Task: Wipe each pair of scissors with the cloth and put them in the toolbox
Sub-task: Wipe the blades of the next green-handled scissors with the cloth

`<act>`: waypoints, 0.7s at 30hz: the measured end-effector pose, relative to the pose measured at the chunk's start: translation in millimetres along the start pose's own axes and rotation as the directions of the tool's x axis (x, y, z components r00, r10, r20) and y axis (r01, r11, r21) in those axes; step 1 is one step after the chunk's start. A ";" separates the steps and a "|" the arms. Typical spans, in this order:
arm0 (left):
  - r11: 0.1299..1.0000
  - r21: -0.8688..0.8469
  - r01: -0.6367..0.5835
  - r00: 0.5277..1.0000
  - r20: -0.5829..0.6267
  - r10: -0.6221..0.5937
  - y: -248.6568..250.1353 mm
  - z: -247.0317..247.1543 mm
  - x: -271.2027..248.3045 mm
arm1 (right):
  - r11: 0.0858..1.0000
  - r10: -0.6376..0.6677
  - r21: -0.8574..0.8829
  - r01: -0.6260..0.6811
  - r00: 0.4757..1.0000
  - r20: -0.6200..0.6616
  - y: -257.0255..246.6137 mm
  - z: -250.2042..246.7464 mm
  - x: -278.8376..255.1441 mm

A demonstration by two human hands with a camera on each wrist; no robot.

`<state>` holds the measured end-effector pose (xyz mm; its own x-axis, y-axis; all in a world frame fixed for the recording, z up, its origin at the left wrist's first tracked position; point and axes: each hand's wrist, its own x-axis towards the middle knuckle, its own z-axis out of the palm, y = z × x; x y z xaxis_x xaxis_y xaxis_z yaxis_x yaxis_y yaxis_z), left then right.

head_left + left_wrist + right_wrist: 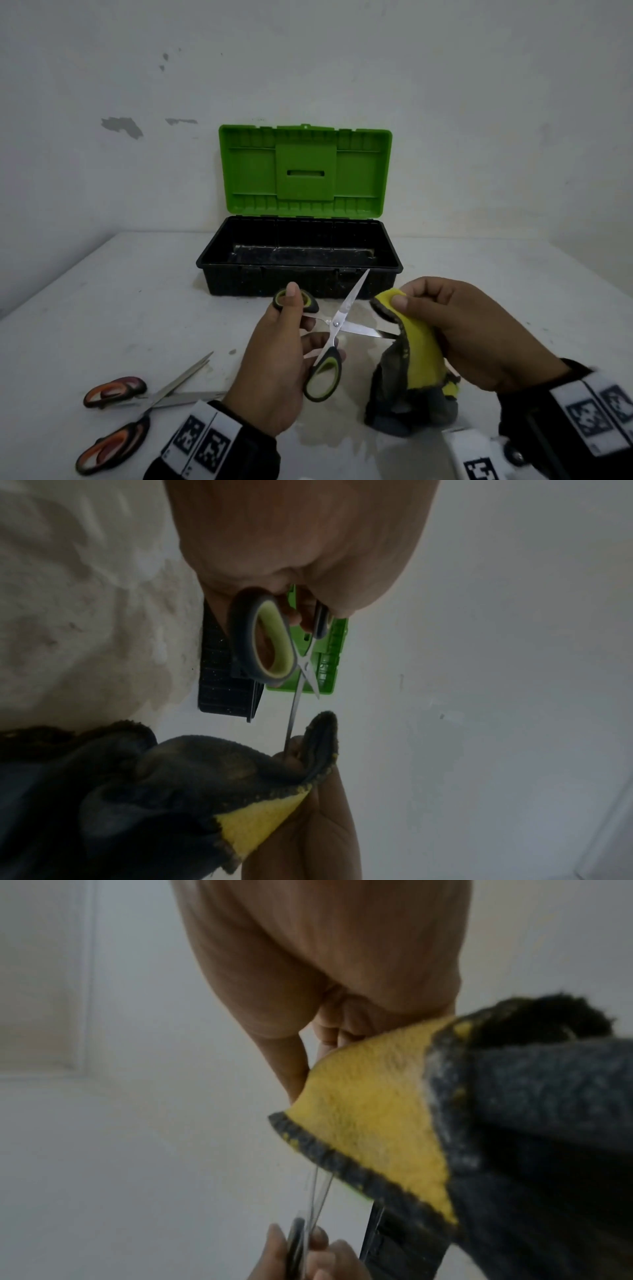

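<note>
Wiping the first pair: your left hand [274, 359] grips the green-handled scissors [334, 330], blades spread, while your right hand [472, 329] pinches the cloth [416, 363] around one blade.

The toolbox [298, 270] looks empty, though its floor is dim; two orange-handled scissors [123, 421] wait on the table [102, 291], nothing blocking.

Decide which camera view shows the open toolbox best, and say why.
The head view: the whole toolbox shows, lid up, black tray facing the camera. The left wrist view catches only part of it behind the left hand and scissors. The right wrist view shows none of it.
</note>
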<state>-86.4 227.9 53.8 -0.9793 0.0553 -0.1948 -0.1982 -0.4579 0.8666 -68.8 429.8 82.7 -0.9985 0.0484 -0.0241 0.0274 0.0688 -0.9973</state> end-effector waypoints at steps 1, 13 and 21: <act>1.000 -0.009 -0.007 1.000 -0.005 0.007 0.0 0.7 -0.4 | 1.000 0.009 0.020 -0.008 0.999 -0.036 0.0 -3.9 1.2; 0.948 0.228 -0.222 0.975 0.052 0.216 -8.0 3.1 -3.5 | 0.842 -0.368 -0.419 0.341 0.930 0.018 4.4 30.4 -9.1; 0.847 0.336 -0.412 0.910 0.096 0.404 -12.2 -0.9 -2.3 | 0.862 -0.395 -0.406 0.305 0.905 -0.159 21.5 48.7 -12.7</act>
<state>-81.7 232.5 43.2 -0.9748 -0.0499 0.2172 0.2216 -0.1121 0.9687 -57.8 382.1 58.1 -0.9068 0.1752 0.3834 -0.2619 0.4785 -0.8381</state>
